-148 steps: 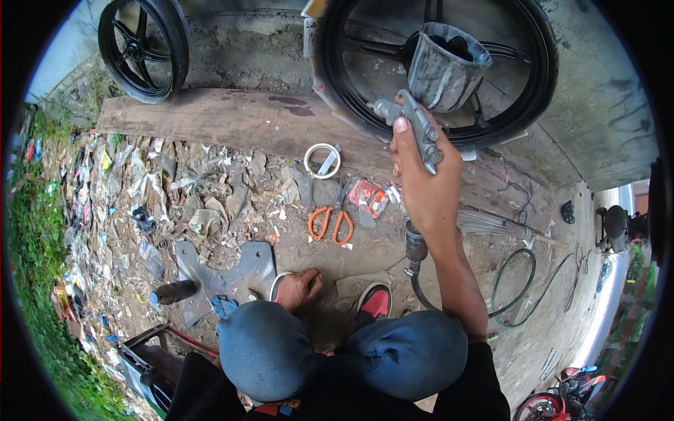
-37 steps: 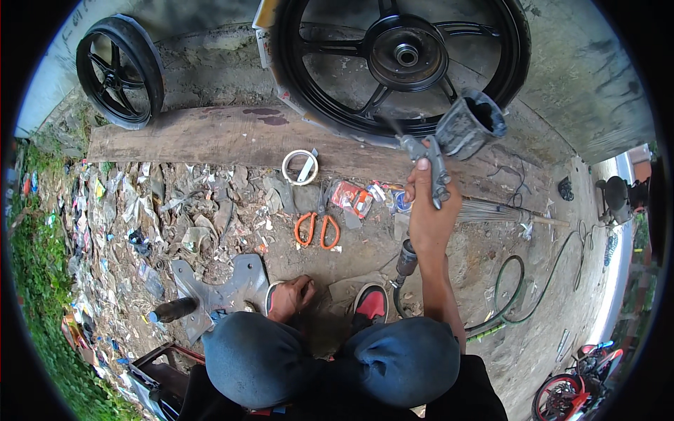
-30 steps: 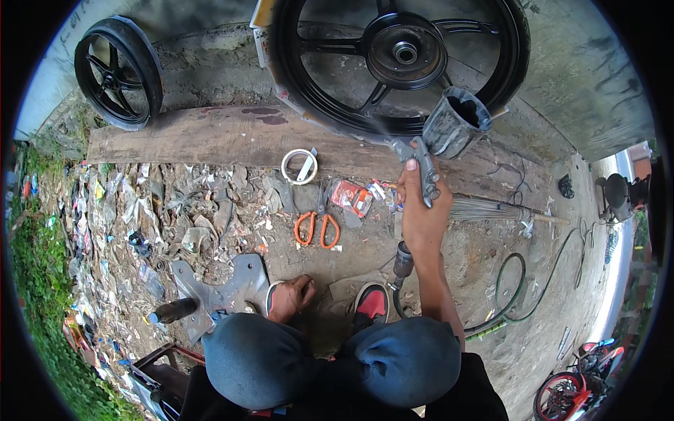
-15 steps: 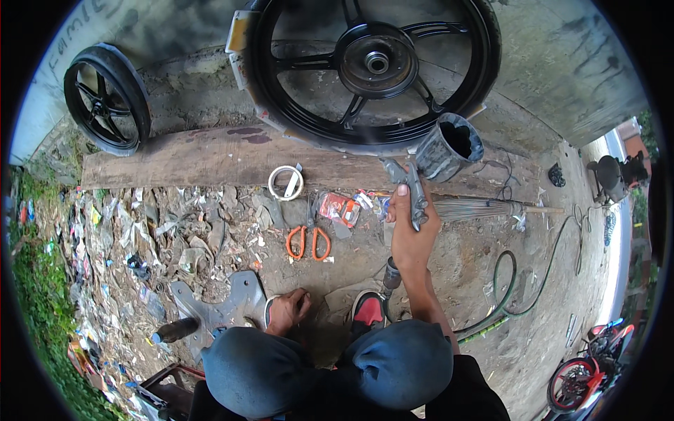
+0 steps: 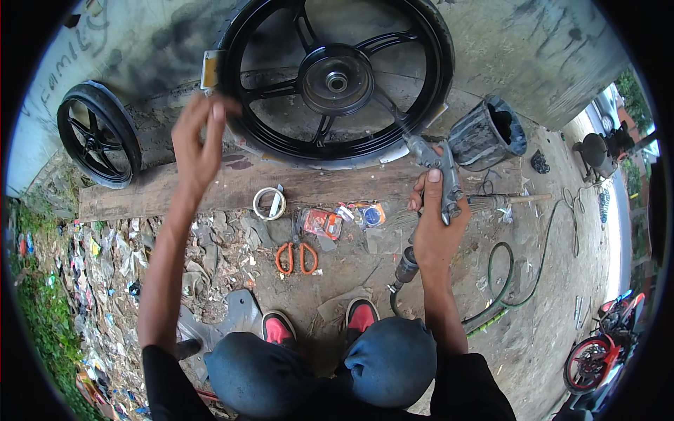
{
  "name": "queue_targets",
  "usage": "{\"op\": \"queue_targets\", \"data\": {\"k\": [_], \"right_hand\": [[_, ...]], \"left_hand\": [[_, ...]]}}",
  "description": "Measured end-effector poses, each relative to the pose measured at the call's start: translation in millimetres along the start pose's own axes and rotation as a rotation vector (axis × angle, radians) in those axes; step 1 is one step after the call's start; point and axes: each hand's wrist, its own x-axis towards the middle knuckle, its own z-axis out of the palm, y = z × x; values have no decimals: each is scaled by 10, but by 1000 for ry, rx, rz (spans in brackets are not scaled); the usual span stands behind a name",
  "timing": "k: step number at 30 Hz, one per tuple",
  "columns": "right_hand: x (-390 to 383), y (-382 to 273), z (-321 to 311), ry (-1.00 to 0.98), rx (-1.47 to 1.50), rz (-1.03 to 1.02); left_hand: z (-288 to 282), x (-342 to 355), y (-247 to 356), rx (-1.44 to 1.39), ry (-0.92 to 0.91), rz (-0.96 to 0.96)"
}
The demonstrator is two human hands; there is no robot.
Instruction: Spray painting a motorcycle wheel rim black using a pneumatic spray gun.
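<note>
My left hand [image 5: 200,144] is raised at the left edge of the large black spoked wheel [image 5: 326,158], fingers loosely apart, slightly blurred and apparently empty; I cannot tell whether it touches the rim. My right hand [image 5: 439,221] grips a metal spray gun [image 5: 428,158] with a paint-streaked grey cup [image 5: 481,133], held in front of the wheel's lower right. The wheel leans against a grey wall, with pieces of card around its tyre. Below lie a roll of tape [image 5: 262,203], orange-handled scissors [image 5: 307,259] and a red package [image 5: 323,223]. A hose fitting [image 5: 406,266] hangs below my right hand.
A smaller black wheel [image 5: 98,144] leans at the left on a wooden plank [image 5: 175,189]. Litter and plants cover the left ground. A metal plate [image 5: 239,309], broom [image 5: 519,198], hose [image 5: 530,295] and red-black motorcycle [image 5: 597,358] are also around my feet and to the right.
My left hand has risen from beside my shoe to the big wheel's left edge. My right hand and gun have shifted slightly right. The view has tilted, moving the wheels leftward.
</note>
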Motion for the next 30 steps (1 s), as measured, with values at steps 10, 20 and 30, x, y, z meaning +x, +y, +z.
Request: {"op": "queue_targets", "data": {"k": [10, 20, 30], "right_hand": [[101, -172, -127, -63, 30, 90], [519, -765, 21, -177, 28, 39], [287, -608, 201, -302, 38, 78]], "left_hand": [[827, 2616, 306, 409, -98, 540], [1013, 2724, 441, 241, -441, -59], [969, 2537, 127, 412, -280, 339]]}}
